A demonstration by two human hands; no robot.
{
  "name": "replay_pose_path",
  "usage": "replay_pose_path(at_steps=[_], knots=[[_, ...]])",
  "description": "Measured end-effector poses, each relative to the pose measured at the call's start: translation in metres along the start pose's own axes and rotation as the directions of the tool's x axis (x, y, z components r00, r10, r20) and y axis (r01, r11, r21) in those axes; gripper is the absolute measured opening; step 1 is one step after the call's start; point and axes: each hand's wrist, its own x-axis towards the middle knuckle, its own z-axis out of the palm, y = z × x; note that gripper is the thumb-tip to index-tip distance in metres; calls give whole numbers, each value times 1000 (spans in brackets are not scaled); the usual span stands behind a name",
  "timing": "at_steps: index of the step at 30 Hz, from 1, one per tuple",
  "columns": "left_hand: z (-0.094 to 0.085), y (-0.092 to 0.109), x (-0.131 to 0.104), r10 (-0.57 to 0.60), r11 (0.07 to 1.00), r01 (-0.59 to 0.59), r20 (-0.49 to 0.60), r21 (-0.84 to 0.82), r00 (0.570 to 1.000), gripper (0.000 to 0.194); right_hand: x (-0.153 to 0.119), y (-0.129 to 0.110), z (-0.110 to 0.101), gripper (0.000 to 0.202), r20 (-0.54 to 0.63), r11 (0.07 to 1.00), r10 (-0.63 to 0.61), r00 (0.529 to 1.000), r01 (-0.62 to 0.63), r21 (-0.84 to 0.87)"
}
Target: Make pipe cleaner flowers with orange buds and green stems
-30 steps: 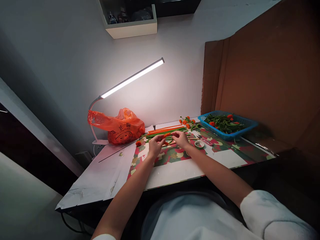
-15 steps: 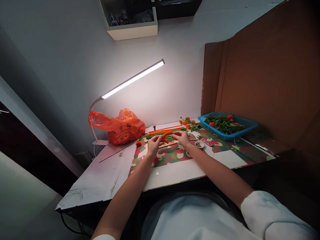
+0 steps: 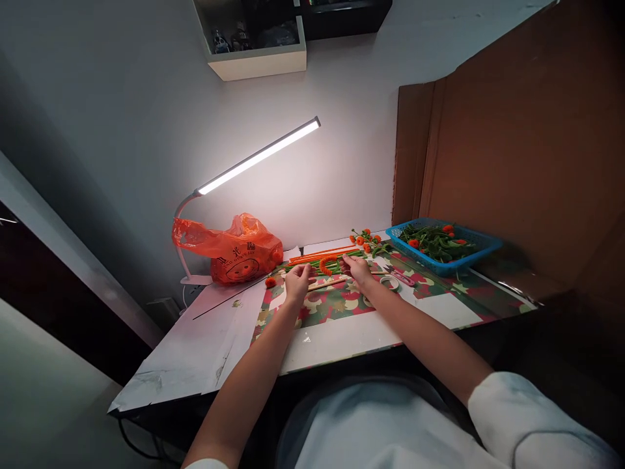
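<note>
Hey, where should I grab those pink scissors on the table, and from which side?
Best by the pink handles of the scissors, probably from above and the right: they lie flat, handles toward the right, blades angled left and away from you. The tape roll sits close by on the left.

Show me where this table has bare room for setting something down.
Widest: the white surface between the orange bag and the near edge. Also the white strip between the patterned mat and the front edge. Crowded: around the left hand and right hand, among green stems and scissors.
</note>
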Motion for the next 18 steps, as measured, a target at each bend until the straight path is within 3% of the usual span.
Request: replay_pose_path(at_steps=[5,12,16,18], knots=[[-16,5,15,-2,1000,-3,-186,-29,983,28,8,-9,-7,32,-197,992,13,980,13,129],[-24,12,22,3,997,-21,-265,-68,964,21,12,-10,-6,28,-243,985,-44,969,83,154],[-24,18,20,-23,997,4,-260,-73,965,20,14,-14,-10,28,-260,986,-78,962,112,120],[-26,21,19,-85,995,71,-198,-77,977,21,15,-16,-13,30,-245,989,-94,965,120,91]])
